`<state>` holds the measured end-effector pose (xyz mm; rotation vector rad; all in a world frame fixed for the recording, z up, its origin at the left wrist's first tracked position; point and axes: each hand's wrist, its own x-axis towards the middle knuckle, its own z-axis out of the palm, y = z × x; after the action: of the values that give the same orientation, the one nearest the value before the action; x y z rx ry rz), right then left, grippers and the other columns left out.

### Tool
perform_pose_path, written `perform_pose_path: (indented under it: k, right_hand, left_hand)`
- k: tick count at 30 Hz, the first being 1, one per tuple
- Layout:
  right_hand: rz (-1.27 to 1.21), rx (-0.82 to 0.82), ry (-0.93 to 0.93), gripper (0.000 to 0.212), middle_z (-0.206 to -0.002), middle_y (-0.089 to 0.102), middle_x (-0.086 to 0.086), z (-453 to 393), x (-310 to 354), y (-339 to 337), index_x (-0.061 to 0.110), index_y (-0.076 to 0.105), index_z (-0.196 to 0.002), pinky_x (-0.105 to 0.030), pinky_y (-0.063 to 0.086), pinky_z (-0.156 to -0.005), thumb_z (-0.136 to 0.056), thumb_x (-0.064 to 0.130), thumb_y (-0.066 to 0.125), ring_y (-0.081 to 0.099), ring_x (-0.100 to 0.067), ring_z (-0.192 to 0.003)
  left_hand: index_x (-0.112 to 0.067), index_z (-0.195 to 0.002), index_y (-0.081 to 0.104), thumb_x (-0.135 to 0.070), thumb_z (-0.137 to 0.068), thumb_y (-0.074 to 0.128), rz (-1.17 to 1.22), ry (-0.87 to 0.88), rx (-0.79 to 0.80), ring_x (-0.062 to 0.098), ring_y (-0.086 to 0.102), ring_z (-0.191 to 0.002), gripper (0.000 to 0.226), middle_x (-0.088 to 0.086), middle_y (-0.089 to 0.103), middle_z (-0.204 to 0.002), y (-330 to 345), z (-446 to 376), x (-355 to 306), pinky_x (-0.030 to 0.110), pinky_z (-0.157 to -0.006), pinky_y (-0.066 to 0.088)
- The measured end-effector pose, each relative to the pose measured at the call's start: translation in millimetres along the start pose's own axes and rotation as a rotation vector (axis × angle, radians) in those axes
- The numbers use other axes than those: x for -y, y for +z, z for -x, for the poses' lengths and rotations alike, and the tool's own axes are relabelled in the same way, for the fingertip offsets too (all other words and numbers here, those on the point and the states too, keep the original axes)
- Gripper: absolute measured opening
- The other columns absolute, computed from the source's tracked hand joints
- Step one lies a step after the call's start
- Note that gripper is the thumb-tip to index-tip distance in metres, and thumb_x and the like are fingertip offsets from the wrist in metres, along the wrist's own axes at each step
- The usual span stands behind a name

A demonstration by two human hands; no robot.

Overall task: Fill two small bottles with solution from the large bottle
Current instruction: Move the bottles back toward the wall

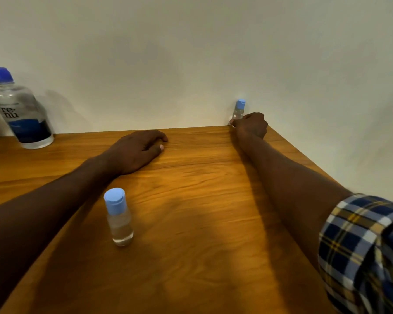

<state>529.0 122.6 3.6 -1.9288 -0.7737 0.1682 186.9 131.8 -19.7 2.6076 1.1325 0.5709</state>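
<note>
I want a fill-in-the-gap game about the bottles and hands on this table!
1. The right hand grips the small bottle at the table's far ____ corner.
2. The left hand rests ____ on the wooden table, holding nothing.
3. Every bottle, even the large bottle, wears a ____ cap.
4. The near small bottle stands ____ between the two forearms.

Missing words: right; flat; blue; upright
</note>
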Motion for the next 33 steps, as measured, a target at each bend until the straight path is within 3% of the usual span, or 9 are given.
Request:
perform_pose_path:
  k: [4,8,11,13,17,21,24,29,33]
  right_hand:
    - [0.049,0.013,0.000,0.053,-0.122,0.073,-0.011,1.8,0.4,-1.8,0.010,0.068,-0.117,-0.034,0.053,-0.084,-0.078,0.037,0.090,0.069,-0.029,-0.111]
    - [0.034,0.041,0.007,0.081,-0.137,0.058,-0.014,18.4,6.7,-15.1,0.007,0.043,-0.138,-0.040,0.054,-0.101,-0.078,0.033,0.090,0.059,-0.030,-0.124]
    - [-0.023,0.128,-0.017,0.069,-0.130,0.059,-0.013,51.4,9.5,-29.8,0.006,0.044,-0.136,-0.037,0.053,-0.090,-0.084,0.026,0.083,0.061,-0.029,-0.118]
    - [-0.080,0.237,-0.064,0.050,-0.122,0.060,-0.010,87.5,12.7,-40.5,0.008,0.051,-0.128,-0.038,0.053,-0.086,-0.086,0.020,0.077,0.061,-0.025,-0.109]
    - [-0.235,0.411,-0.217,0.030,-0.115,0.063,-0.001,175.6,19.7,-63.1,0.015,0.065,-0.115,-0.037,0.055,-0.088,-0.088,0.001,0.065,0.061,-0.015,-0.106]
    - [-0.408,0.860,-0.319,0.055,-0.128,0.065,0.007,252.9,35.7,-92.1,0.023,0.064,-0.132,-0.035,0.056,-0.099,-0.087,-0.009,0.064,0.061,-0.002,-0.117]
    - [-0.265,1.177,-0.385,0.077,-0.147,0.054,0.011,284.9,41.2,-104.7,0.033,0.047,-0.150,-0.035,0.050,-0.106,-0.086,0.003,0.077,0.050,0.000,-0.134]
    - [-0.231,1.097,-0.396,0.080,-0.148,0.050,0.015,318.3,44.9,-99.8,0.040,0.051,-0.146,-0.024,0.046,-0.096,-0.076,0.035,0.091,0.048,-0.007,-0.132]
    - [-0.283,1.029,-0.429,0.034,-0.114,0.074,0.011,324.4,38.9,-86.9,0.029,0.076,-0.113,-0.029,0.053,-0.089,-0.082,0.026,0.088,0.067,-0.007,-0.106]
  left_hand:
    - [-0.040,-0.138,0.052,-0.046,-0.108,0.048,-0.011,-0.001,-0.012,0.014,0.054,-0.110,0.031,-0.005,0.063,-0.130,-1.7,2.0,-4.2,0.036,-0.091,0.040]
    - [-0.038,-0.136,0.056,-0.045,-0.107,0.050,0.016,0.011,-0.021,0.017,0.056,-0.118,0.031,-0.004,0.061,-0.135,-2.8,4.2,-8.5,0.038,-0.097,0.044]
    - [-0.031,-0.129,0.066,-0.042,-0.103,0.059,-0.059,-0.001,-0.129,0.025,0.050,-0.128,0.029,0.003,0.054,-0.139,-5.5,11.0,-11.3,0.044,-0.106,0.044]
    - [-0.028,-0.122,0.071,-0.040,-0.099,0.062,-0.097,-0.063,-0.195,0.027,0.052,-0.120,0.027,0.005,0.057,-0.127,-9.2,17.6,-17.0,0.042,-0.100,0.047]
    - [-0.025,-0.124,0.074,-0.028,-0.099,0.063,0.013,-0.104,-0.135,0.024,0.059,-0.115,0.028,0.004,0.063,-0.125,-20.8,34.5,-30.2,0.034,-0.093,0.047]
    - [-0.027,-0.148,0.057,-0.033,-0.107,0.054,0.030,-0.135,0.025,0.022,0.048,-0.143,0.042,0.000,0.052,-0.157,-33.2,69.9,-26.5,0.037,-0.118,0.038]
    - [-0.029,-0.158,0.045,-0.037,-0.110,0.046,-0.025,-0.164,0.062,0.020,0.037,-0.153,0.048,-0.004,0.039,-0.167,-34.8,89.4,-28.7,0.036,-0.124,0.027]
    - [-0.030,-0.160,0.041,-0.040,-0.111,0.042,-0.063,-0.192,0.052,0.018,0.031,-0.156,0.050,-0.004,0.033,-0.170,-35.4,101.5,-38.9,0.038,-0.128,0.024]
    - [-0.031,-0.160,0.041,-0.041,-0.111,0.042,-0.064,-0.211,0.046,0.018,0.032,-0.156,0.050,-0.005,0.035,-0.169,-35.8,102.5,-41.1,0.041,-0.128,0.025]
